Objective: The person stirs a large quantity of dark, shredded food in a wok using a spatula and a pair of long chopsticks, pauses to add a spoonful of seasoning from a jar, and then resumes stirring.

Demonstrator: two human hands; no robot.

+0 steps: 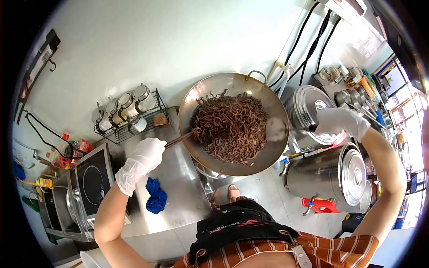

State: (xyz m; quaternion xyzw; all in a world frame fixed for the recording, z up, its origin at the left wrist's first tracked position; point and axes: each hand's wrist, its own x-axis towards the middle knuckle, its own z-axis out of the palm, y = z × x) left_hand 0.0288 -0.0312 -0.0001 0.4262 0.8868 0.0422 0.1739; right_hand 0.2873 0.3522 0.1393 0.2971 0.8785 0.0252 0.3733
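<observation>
A large wok (214, 87) holds a heap of dark brown shredded strips (230, 127). My left hand (149, 152), in a white glove, is closed around a pair of brown chopsticks (178, 140). Their far ends reach over the wok's left rim into the strips. On the other side, my right hand (337, 121), also gloved in white, is closed on the wok's dark handle (312, 128), mostly hidden by the glove. Pale steam shows inside the wok near its right wall.
A crumpled blue cloth (156, 196) lies on the steel counter (183, 196). Behind it stands a wire rack (149, 117) with several lidded jars (127, 103). An induction cooktop (93, 184) is at left. Lidded steel pots (319, 178) stand at right, beside a red object (321, 206).
</observation>
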